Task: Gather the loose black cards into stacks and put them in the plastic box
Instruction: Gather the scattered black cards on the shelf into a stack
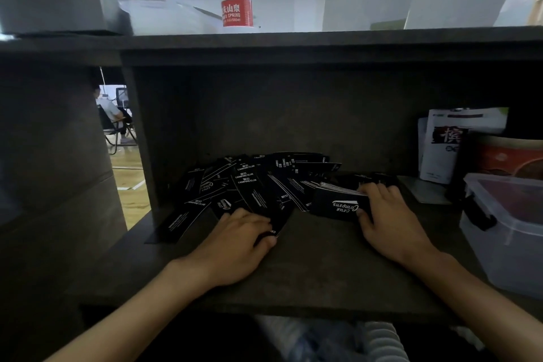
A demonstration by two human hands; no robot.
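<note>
Cards (258,185) everywhere, a loose black heap fanned across the dark shelf (317,267), spilling left & toward the back wall from the stack (338,204), which is our landmark. Right hand (393,223) is on that stack: fingers curled over its far edge, thumb at the near edge, so it's gripping the bundle, white script facing up. Left of the stack, left hand (235,244) lies on the near fringe of the heap, fingers curled down onto a couple of cards w/ the thumb tip against one; looks like a pinch or a drag, though can't tell how many it has. Plastic box (499,232) sits well right of the stack at the shelf's edge, lid off as far as I can see, contents unclear thru the clear wall. White pouch (440,153) stands behind-right of the stack. Step in hand, I'd say: gathering, w/ most of the pile not yet squared. Next move prob calls for sliding the left-hand cards rightward into the stack, squaring the edges, and only then carrying it over to the box.
</note>
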